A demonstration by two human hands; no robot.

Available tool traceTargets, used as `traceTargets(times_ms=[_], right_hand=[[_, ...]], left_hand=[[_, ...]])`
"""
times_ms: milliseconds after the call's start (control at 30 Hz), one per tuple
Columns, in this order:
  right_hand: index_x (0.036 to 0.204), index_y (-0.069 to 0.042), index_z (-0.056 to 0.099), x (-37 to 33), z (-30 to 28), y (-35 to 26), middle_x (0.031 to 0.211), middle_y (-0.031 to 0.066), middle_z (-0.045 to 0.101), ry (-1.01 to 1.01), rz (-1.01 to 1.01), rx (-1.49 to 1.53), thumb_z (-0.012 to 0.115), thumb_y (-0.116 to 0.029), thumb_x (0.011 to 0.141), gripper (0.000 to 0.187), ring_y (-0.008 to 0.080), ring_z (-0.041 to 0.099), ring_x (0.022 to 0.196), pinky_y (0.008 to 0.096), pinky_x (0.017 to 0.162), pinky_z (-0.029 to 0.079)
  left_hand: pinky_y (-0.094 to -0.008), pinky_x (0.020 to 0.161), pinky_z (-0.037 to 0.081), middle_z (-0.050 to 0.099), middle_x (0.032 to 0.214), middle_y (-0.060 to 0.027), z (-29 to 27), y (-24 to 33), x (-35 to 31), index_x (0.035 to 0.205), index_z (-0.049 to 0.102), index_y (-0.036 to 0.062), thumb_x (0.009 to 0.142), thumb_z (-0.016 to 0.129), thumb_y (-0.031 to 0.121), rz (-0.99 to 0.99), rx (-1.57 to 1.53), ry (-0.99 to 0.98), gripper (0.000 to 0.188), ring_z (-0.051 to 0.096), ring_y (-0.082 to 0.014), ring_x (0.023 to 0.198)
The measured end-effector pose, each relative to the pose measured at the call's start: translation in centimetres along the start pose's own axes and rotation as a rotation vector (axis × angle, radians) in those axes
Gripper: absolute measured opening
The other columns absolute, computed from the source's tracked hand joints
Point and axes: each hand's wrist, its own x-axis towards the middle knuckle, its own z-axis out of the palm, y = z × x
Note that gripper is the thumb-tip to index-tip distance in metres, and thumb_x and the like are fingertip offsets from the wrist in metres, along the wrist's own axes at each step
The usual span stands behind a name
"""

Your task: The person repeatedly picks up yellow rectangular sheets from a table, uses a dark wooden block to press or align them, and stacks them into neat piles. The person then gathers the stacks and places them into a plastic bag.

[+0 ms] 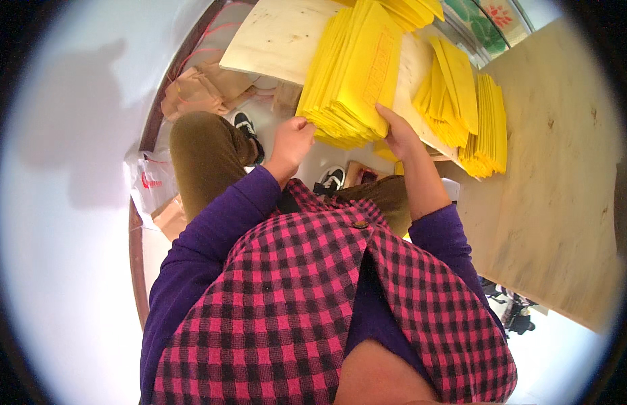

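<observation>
A thick fanned stack of flat yellow sleeves, like envelopes or folded bags, lies at the near edge of a pale wooden board; red print marks the top one. My right hand grips the stack's near right corner, thumb on top and its other fingers mostly hidden beneath. At the near left corner is my left hand, closed with its fingers curled against the sleeves' edges. Whatever lies between those left fingers is hidden.
More yellow piles stand to the right on the board. A large plywood panel fills the right side. Brown paper lies at the left beyond my knee, and a white plastic bag is by the wall.
</observation>
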Motion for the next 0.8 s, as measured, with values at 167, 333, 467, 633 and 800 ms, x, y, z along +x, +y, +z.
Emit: traceTargets(times_ms=[167,333,467,633,800], right_hand=[[0.129,-0.01,0.044,-0.5,0.6,1.1,0.125,0.0064,0.053,0.009,0.06,0.208,0.049,-0.038,0.092,0.048,0.0206,0.05,0.113,0.0379,0.095,0.038],[0.131,-0.011,0.041,-0.6,1.0,1.6,0.128,0.0061,0.051,0.041,0.029,0.21,0.047,-0.039,0.093,0.048,0.0223,0.048,0.114,0.0396,0.094,0.037],[0.131,-0.012,0.041,-0.5,0.9,1.8,0.128,0.0061,0.05,0.095,0.042,0.179,0.044,-0.041,0.093,0.048,0.023,0.048,0.114,0.041,0.093,0.037],[0.132,-0.013,0.041,-0.4,0.7,2.4,0.129,0.0064,0.05,0.091,0.023,0.201,0.042,-0.043,0.093,0.05,0.0235,0.047,0.115,0.0419,0.095,0.035],[0.132,-0.012,0.041,-0.1,0.4,2.5,0.128,0.0062,0.05,0.085,0.002,0.193,0.042,-0.043,0.093,0.049,0.0235,0.047,0.116,0.0425,0.096,0.035]], left_hand=[[-0.0283,0.057,0.043,0.056,0.069,-0.0048,-0.5,-1.0,0.4,0.084,0.061,-0.0025,0.084,0.058,0.017,0.154,0.273,0.021,0.019,0.054,-0.0166,0.06],[-0.0395,0.074,0.045,0.058,0.102,-0.0149,-1.2,-0.5,-0.3,0.08,0.066,0.006,0.077,0.06,0.024,0.345,0.383,0.131,0.02,0.056,-0.0329,0.089],[-0.0403,0.079,0.044,0.058,0.106,-0.0144,-1.6,-0.3,-0.2,0.082,0.067,0.0068,0.076,0.06,0.025,0.405,0.366,0.144,0.02,0.055,-0.0329,0.093],[-0.0406,0.08,0.045,0.059,0.105,-0.0152,-1.8,-0.2,0.2,0.082,0.067,0.0053,0.076,0.06,0.025,0.402,0.366,0.115,0.022,0.055,-0.034,0.094],[-0.0406,0.076,0.046,0.063,0.094,-0.0165,-1.8,-0.3,0.8,0.08,0.063,0.0023,0.076,0.059,0.024,0.235,0.359,-0.019,0.023,0.058,-0.0362,0.088]])
